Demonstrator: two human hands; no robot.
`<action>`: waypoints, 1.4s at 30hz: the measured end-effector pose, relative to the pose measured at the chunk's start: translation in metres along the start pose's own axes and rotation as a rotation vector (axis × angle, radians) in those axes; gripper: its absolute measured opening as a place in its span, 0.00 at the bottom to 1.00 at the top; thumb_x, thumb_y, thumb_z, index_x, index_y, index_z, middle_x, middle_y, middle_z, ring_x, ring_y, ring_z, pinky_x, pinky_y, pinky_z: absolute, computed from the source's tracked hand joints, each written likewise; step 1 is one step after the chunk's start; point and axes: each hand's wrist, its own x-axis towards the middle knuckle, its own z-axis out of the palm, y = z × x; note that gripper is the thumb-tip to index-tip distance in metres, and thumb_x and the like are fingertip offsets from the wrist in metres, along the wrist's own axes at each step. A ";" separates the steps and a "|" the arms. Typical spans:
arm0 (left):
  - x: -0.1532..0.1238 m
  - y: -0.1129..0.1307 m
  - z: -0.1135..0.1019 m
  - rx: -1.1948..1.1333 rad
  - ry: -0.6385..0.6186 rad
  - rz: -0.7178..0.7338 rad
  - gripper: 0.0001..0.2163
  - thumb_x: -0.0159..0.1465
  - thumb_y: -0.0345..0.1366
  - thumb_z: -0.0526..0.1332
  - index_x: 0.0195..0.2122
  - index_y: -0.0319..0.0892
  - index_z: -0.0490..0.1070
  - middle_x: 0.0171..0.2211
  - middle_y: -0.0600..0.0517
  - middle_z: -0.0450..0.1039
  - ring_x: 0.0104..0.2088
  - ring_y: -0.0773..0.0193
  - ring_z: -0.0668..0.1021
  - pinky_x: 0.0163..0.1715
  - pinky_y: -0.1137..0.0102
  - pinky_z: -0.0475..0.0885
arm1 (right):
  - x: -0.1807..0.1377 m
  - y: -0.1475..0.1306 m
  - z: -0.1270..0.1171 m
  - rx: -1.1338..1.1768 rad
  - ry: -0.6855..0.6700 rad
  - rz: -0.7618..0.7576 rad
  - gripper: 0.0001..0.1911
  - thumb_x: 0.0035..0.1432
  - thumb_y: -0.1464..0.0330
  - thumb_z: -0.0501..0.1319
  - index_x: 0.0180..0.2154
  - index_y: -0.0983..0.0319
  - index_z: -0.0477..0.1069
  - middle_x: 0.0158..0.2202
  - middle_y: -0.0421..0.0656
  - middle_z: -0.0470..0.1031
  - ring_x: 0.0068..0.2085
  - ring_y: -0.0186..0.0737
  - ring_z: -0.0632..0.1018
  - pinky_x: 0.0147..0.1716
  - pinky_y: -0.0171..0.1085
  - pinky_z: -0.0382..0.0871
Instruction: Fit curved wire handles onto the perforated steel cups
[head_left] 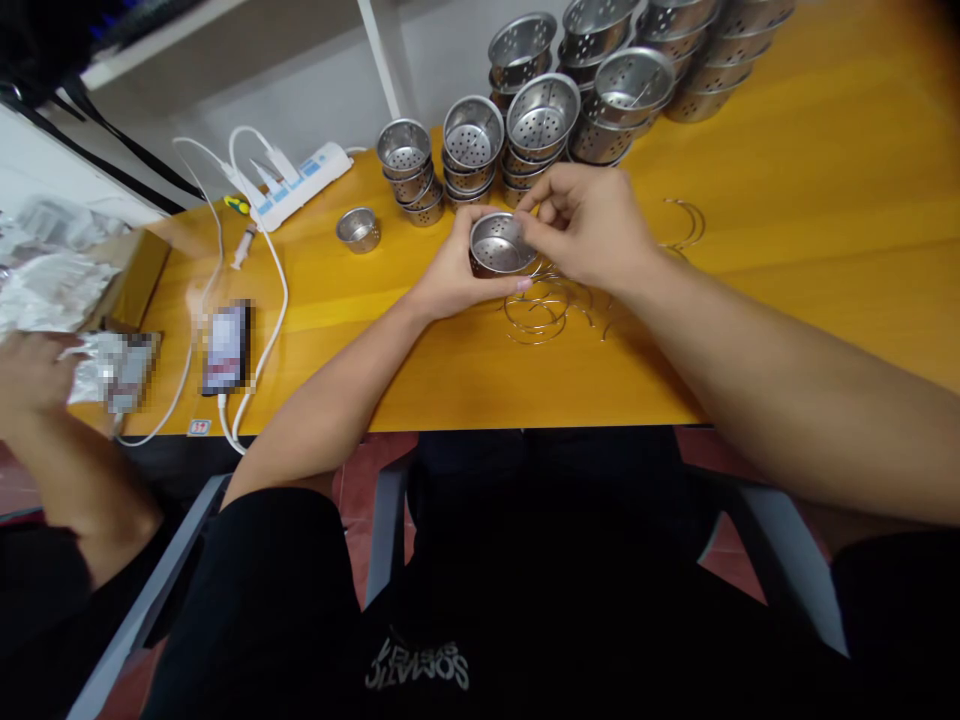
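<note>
My left hand (454,270) is wrapped round a small perforated metal cup (496,243), its open mouth tilted up toward me. Thumb and fingers press on the cup's outside. At the cup's right rim, my right hand (589,222) is closed in a pinch; what sits between its fingertips is too small to make out. Just below both hands, several thin curved metal wires (536,315) lie loosely on the yellow table (435,375). More bent wires (694,220) lie right of my right wrist, partly behind the forearm.
Stacks of perforated metal cups (474,135) stand behind my hands. One single cup (358,230) stands to the left. Beyond are a power strip (304,185) with white cables, a syringe (244,247) and a phone (226,348). Another person's hand (34,375) is at far left.
</note>
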 end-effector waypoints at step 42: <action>-0.002 -0.029 -0.011 -0.082 -0.046 -0.035 0.54 0.67 0.69 0.85 0.83 0.50 0.63 0.72 0.42 0.73 0.72 0.45 0.83 0.79 0.47 0.80 | 0.006 -0.003 -0.002 0.196 -0.186 0.008 0.35 0.63 0.33 0.91 0.42 0.51 0.83 0.35 0.43 0.81 0.37 0.50 0.82 0.37 0.52 0.86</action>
